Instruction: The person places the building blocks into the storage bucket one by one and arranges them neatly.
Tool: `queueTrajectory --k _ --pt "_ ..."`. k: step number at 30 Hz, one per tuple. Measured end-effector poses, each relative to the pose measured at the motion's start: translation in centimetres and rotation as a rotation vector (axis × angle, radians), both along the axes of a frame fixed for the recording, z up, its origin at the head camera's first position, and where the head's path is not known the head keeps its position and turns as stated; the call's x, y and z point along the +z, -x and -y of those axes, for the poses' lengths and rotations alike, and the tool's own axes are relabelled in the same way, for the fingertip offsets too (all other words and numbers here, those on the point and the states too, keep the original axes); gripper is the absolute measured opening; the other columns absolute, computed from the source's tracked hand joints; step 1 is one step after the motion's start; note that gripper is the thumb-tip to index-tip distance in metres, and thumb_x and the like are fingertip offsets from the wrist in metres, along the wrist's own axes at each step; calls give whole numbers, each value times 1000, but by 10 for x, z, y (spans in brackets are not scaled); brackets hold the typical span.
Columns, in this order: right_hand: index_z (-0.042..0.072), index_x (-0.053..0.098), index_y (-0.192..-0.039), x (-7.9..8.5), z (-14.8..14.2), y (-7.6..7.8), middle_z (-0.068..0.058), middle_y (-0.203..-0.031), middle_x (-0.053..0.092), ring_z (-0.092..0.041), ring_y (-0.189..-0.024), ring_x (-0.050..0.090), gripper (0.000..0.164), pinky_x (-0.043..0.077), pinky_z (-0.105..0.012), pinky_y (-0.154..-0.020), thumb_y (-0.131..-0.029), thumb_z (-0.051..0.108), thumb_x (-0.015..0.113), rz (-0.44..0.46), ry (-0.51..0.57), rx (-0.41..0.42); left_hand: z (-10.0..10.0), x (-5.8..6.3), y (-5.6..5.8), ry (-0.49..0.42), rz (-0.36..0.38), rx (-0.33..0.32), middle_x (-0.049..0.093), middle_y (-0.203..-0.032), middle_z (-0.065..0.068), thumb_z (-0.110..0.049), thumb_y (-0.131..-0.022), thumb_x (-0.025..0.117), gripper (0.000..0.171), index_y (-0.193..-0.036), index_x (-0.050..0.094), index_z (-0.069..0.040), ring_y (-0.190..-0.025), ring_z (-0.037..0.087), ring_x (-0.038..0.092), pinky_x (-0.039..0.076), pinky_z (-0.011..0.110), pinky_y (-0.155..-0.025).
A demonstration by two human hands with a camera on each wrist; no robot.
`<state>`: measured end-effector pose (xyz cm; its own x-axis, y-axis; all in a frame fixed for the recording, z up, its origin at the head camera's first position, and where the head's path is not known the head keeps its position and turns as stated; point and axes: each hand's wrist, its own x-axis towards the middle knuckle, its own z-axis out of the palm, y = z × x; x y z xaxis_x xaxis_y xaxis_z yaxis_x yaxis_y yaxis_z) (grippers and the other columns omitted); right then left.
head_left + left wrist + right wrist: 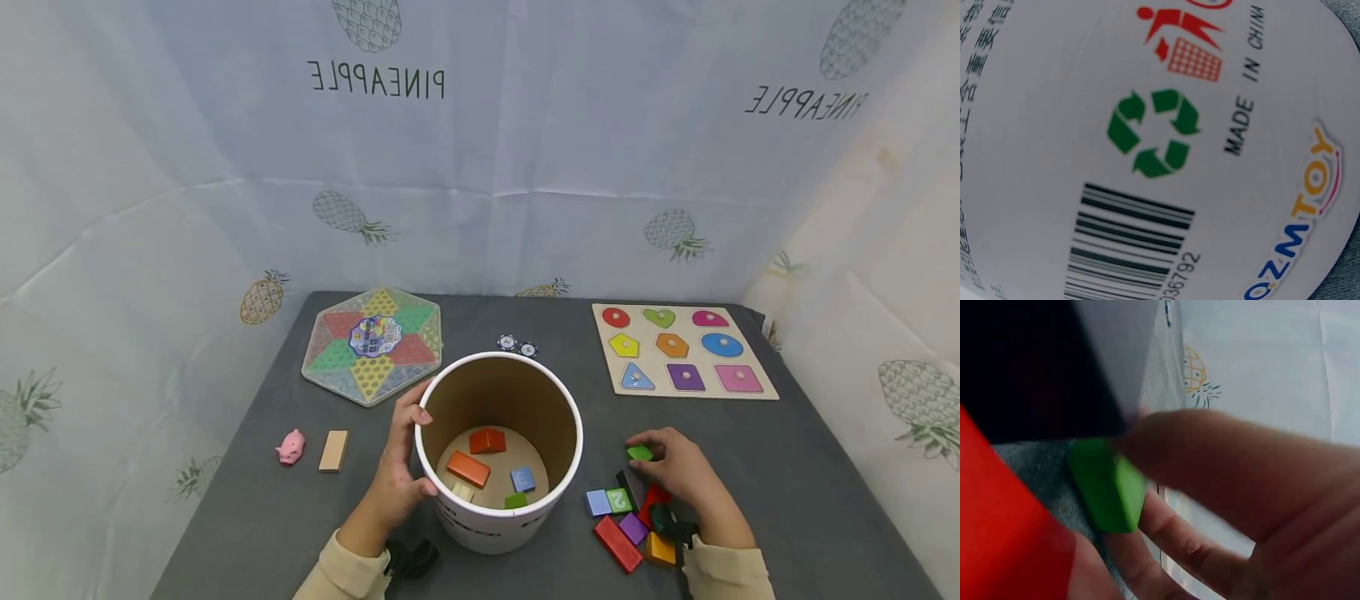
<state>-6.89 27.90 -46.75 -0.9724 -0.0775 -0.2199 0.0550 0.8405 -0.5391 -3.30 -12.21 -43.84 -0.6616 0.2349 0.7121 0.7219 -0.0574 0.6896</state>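
The left hand point(401, 471) grips the white bucket point(491, 537) at the left side of its rim. Blocks lie on the bucket's floor, among them a long orange block point(468, 469) and a light-blue block point(522, 478). Right of the bucket, the right hand point(678, 471) pinches a small green block point(640, 452) between thumb and fingers (whether it touches the table point(240, 533), I cannot tell). Nearer lie a black block point(631, 487), a purple block point(633, 528) and a long red block point(618, 544). A shape puzzle board point(651, 356) lies far right.
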Motion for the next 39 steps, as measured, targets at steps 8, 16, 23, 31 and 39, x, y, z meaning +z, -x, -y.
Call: queueTrajectory --k 8,16,23,31,39 --pt "13 65 -93 6 7 0 -7 -94 57 -24 -82 54 20 49 -45 -73 -79 17 79 -42 11 -26 1 0 0 -17 2 -9 16 -147 29 -61 -85 57 67 -120 37 -8 -131 45 27 35 44 -101" --pt "6 61 -101 67 34 -16 -7 -104 60 -15 -93 62 21 52 -24 -78 -84 7 73 -365 440 33 1 2 -2 -7 4 13 17 -148 29 -62 -85 56 68 -121 37 -8 -130 47 27 35 45 -101" --pt "-4 57 -103 131 62 -29 -16 -114 54 -21 -107 55 30 51 -26 -82 -79 -21 64 -510 885 308 1 2 -2 7 8 19 17 -148 28 -62 -86 55 67 -122 37 -8 -132 44 27 35 47 -101" --pt "11 61 -102 154 127 -33 -9 -114 58 -20 -98 60 35 54 -33 -76 -77 -10 74 -529 799 606 1 3 0 -2 -7 9 17 -147 29 -61 -86 56 67 -121 37 -8 -132 44 27 36 46 -101" --pt "18 63 -97 142 159 -34 3 -113 59 -9 -95 62 20 53 -29 -77 -83 9 75 -501 608 685 2 4 -4 37 36 36 19 -148 25 -63 -85 55 71 -121 35 -6 -133 41 27 35 46 -101"
